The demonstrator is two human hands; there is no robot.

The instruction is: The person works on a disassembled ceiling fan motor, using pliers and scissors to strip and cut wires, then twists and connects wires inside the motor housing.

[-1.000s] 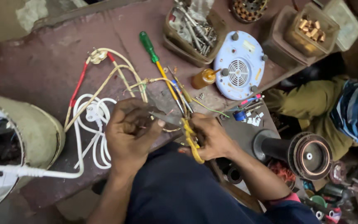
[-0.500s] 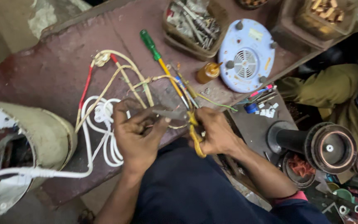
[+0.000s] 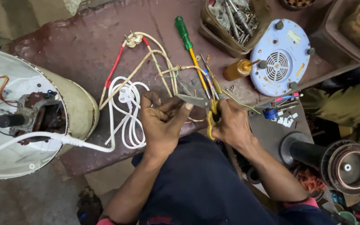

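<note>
My right hand (image 3: 230,123) grips yellow-handled scissors (image 3: 200,104), whose steel blades point left toward my left hand (image 3: 163,121). My left hand pinches a thin wire end right at the blade tips; the wire itself is mostly hidden by the fingers. Both hands hover over the front edge of a dark red workbench (image 3: 76,46). Just behind them lie cream and red wires (image 3: 146,62) and a green-handled screwdriver (image 3: 187,41). A coiled white power cord (image 3: 126,112) lies left of my left hand.
An opened cream appliance housing (image 3: 30,121) with motor and wiring stands at left. At the back are a tub of tools (image 3: 230,21), a small amber bottle (image 3: 238,68) and a round blue vented base (image 3: 282,56). A black motor part (image 3: 338,160) sits lower right.
The view has shifted so the appliance housing shows more fully. My hands stay together at the bench edge, with the scissors' blades now pointing at the left hand's fingers.
</note>
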